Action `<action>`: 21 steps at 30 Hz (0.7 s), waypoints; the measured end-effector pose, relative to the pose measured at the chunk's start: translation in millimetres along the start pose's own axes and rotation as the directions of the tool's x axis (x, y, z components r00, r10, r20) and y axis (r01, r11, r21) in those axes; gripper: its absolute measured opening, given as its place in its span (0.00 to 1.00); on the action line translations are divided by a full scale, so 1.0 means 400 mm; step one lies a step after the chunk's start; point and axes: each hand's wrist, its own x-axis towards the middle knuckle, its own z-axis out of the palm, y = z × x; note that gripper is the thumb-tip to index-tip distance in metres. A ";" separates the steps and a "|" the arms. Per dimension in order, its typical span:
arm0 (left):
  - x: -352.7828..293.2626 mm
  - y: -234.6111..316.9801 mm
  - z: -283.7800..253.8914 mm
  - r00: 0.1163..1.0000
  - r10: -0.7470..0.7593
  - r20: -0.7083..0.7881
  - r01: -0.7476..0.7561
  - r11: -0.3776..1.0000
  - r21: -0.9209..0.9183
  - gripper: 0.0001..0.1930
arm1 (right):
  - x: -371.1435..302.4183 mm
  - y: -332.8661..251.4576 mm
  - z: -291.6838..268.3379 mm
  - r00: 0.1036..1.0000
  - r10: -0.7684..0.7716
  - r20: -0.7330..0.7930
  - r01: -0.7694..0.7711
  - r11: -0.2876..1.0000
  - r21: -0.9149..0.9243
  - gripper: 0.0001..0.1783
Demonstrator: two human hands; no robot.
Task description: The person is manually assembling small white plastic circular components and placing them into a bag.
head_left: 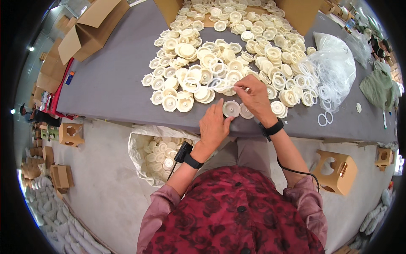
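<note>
Near the front edge of the table, my left hand (215,124) has its index finger and thumb against the left rim of a round cream plastic cap (231,109), steadying it on the tabletop. Another cap (245,111) lies just right of it, partly under my right hand (256,96). The right thumb and index finger are pinched on a thin white ring (225,88), above the front of the cap pile. More loose white rings (191,85) rest on the heaped caps (186,51) beyond my hands.
A clear plastic bag (336,59) spills white rings at the right. An open cardboard box (89,36) stands at the back left. Below the table edge sits a white woven sack (141,163) of caps; a cardboard stool (336,171) is on the floor at right.
</note>
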 end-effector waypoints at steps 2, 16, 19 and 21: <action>0.009 -0.015 0.003 0.999 -0.023 0.041 0.024 1.000 -0.003 0.26 | -0.017 -0.025 -0.046 0.990 0.138 -0.012 -0.135 0.983 0.120 0.03; 0.111 -0.030 0.029 0.850 -0.384 0.360 0.524 0.551 -0.650 0.08 | -0.068 0.043 -0.097 0.874 0.468 -0.133 -0.412 0.858 0.307 0.06; 0.120 -0.042 0.007 0.816 -0.402 0.415 0.569 0.434 -0.698 0.09 | -0.054 0.059 -0.108 0.967 0.196 -0.165 -0.218 0.967 -0.132 0.06; 0.113 -0.052 -0.013 0.810 -0.392 0.437 0.578 0.402 -0.710 0.08 | -0.050 0.063 -0.113 0.865 0.358 -0.353 -0.290 0.929 0.232 0.06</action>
